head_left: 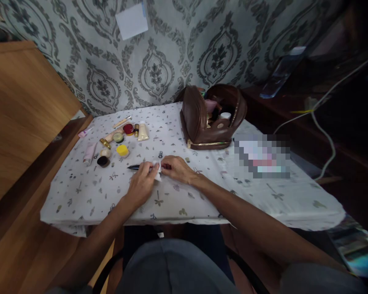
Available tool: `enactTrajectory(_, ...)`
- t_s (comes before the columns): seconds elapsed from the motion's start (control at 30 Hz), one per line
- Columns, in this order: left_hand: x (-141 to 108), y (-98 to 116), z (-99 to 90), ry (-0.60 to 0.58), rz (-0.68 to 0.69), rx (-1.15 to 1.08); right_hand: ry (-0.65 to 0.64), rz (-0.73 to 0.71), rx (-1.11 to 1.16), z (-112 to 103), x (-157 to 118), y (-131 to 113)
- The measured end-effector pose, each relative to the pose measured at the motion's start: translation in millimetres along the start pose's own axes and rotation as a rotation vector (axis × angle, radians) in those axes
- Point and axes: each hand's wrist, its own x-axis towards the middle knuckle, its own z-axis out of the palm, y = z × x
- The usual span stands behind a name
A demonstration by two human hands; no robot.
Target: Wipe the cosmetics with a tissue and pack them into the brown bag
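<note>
Near the middle of the table, my left hand [142,183] is closed around a slim black cosmetic tube [134,167] whose pointed end sticks out to the left. A crumpled white tissue [158,176] shows at its fingertips. My right hand [178,169] meets it from the other side, fingers curled and pinching at the tissue's right edge. The far end of the tube is hidden by the tissue and fingers.
Beyond my left hand lie a yellow-lidded jar [122,150], a black-lidded jar [103,161], a red-lidded jar [128,129], a cream tube [143,132] and a pink tube [90,154]. An unzipped brown cosmetic bag [196,122] stands behind my right hand. A blurred-out item lies right.
</note>
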Motion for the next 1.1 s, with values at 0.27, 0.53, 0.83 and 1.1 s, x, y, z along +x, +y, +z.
enactTrajectory(0.27,-18,-38,-16.8,-0.063,-0.150,0.169,-0.001,-0.041,0.006,-1,-1,-1)
enactTrajectory(0.53,-29,-53,-24.5,-0.097,-0.273,0.176,-0.003,-0.046,-0.010,-1,-2,-1)
enactTrajectory(0.83,-22,-47,-22.8,-0.093,-0.288,0.176,-0.055,-0.058,-0.083,1,-3,-5)
enactTrajectory(1.1,-11,2,-8.4,0.010,-0.021,0.070,-0.016,-0.104,-0.138,1,-3,-5)
